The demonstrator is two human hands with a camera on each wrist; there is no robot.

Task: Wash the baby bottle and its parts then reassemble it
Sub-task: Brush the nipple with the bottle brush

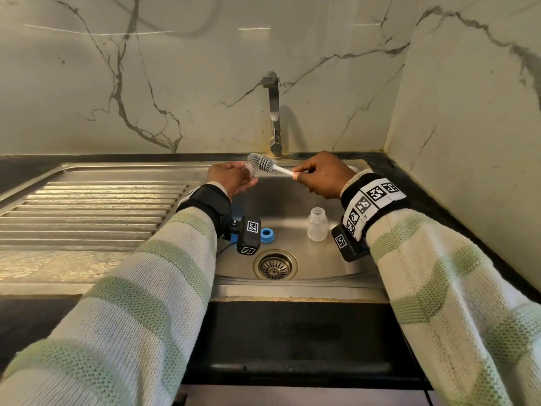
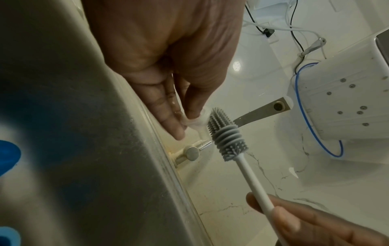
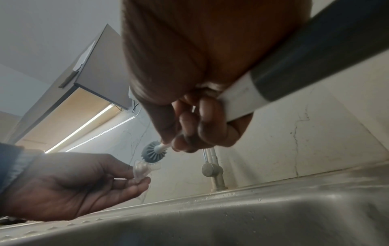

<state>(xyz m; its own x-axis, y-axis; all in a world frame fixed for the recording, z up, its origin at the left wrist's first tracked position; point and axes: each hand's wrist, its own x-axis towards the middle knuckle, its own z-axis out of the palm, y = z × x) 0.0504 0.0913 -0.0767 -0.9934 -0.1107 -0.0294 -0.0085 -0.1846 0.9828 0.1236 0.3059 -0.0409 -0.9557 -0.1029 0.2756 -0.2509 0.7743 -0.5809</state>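
Above the sink, my left hand [image 1: 234,177] pinches a clear silicone teat [image 2: 194,122] between thumb and fingers. My right hand [image 1: 322,175] grips the white handle of a bottle brush [image 1: 265,163]. The brush's grey silicone head [image 2: 224,133] lies right beside the teat [image 3: 143,169], touching or nearly touching it. Down in the basin the clear bottle body [image 1: 317,224] stands upright without its top, and the blue collar ring [image 1: 267,235] lies to its left.
The steel sink basin [image 1: 336,259] has a drain strainer [image 1: 275,264] at its front. The tap [image 1: 273,112] rises behind the hands, with no water visibly running. A ribbed draining board [image 1: 87,212] lies to the left. Marble walls close the back and right.
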